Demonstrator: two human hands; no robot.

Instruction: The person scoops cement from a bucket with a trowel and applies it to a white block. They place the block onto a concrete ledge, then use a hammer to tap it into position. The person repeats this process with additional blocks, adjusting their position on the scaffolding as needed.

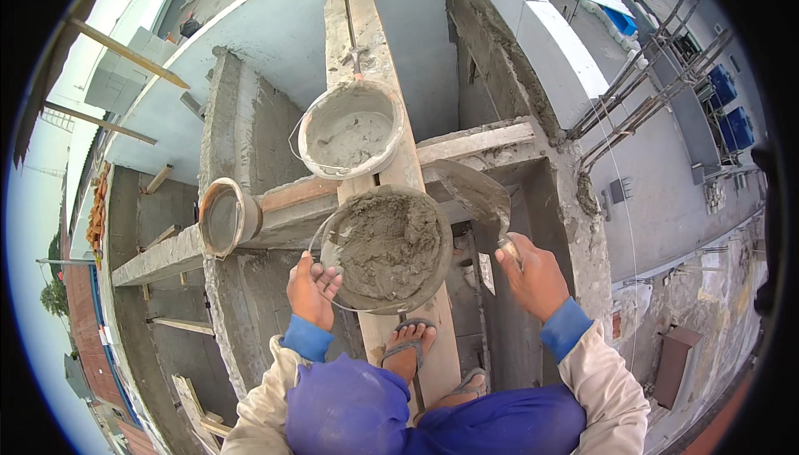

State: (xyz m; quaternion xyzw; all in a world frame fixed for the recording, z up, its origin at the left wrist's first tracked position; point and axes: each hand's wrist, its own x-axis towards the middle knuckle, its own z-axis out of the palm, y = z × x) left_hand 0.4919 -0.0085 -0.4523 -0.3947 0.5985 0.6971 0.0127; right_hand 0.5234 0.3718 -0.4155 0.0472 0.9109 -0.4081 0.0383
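Note:
A round bucket of wet grey mortar (391, 247) stands on wooden planks in front of me. My left hand (315, 290) is at its left rim, fingers curled loosely around the wire bucket handle (313, 243). My right hand (533, 276) grips a trowel by its wooden handle, right of the bucket. The mortar-smeared trowel blade (476, 191) points up and left, apart from the bucket. Just beyond stands a second, pale bucket (310, 126) with thinner grey mix inside.
A smaller bucket (245, 220) sits on a concrete beam (162, 262) at left. A hammer-like tool (356, 60) lies on the far planks (370, 26). My sandalled feet (409, 347) are on and beside the planks, above deep openings. Bare rebar (624, 114) sticks out at right.

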